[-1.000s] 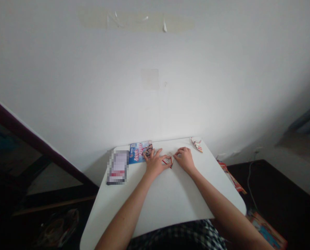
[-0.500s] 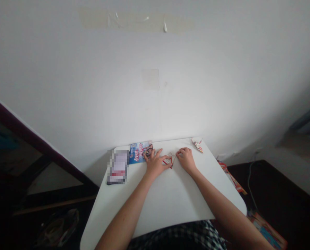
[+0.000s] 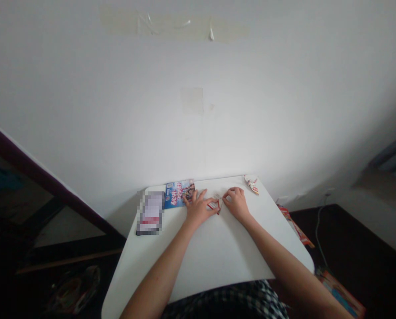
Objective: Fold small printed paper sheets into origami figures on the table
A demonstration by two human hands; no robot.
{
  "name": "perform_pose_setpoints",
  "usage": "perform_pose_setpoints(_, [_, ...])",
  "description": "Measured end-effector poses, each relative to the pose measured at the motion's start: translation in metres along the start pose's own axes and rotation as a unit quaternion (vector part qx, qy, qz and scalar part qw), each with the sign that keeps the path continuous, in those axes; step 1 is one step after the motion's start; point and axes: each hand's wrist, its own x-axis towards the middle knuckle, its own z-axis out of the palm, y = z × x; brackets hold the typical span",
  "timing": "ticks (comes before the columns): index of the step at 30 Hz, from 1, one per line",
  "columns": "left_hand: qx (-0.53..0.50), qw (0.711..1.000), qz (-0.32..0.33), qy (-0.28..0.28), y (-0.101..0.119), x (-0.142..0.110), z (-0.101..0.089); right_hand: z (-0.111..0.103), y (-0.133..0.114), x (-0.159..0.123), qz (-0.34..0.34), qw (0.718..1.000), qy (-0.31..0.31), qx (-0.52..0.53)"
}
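Note:
Between my hands on the white table [image 3: 198, 261] lies a small piece of folded paper [image 3: 213, 205] with red and white print. My left hand [image 3: 198, 208] holds it down, thumb and index finger curved around it and the other fingers spread toward the blue booklet [image 3: 173, 197]. The fingertips of my right hand [image 3: 238, 204] are pinched together at the paper's right edge. Part of the paper is hidden under my left fingers. A crumpled or folded paper piece [image 3: 251, 184] with red marks lies near the far right corner, beyond my right hand.
A phone-like object [image 3: 150, 212], its surface pixelated, lies at the table's left edge. The white wall [image 3: 198, 146] rises right behind the table. Printed papers [image 3: 294, 223] and a cable [image 3: 319, 235] are low on the right. A dark frame [image 3: 52, 181] leans at left.
My right hand has shifted slightly left, and its pinched fingertips are closer to the paper. My left hand has stayed nearly in place.

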Motion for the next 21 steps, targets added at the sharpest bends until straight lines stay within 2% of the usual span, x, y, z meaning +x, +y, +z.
perform_pose_setpoints(12, [-0.020, 1.000, -0.006, -0.004, 0.0008, 0.0001, -0.0010, -0.0063, 0.0028, -0.0047, -0.042, 0.998, -0.042, -0.014])
perform_pose_setpoints(21, [-0.007, 1.000, -0.003, -0.021, -0.0068, 0.0020, -0.0022, -0.0101, -0.0061, -0.0094, -0.060, 0.997, -0.045, -0.031])
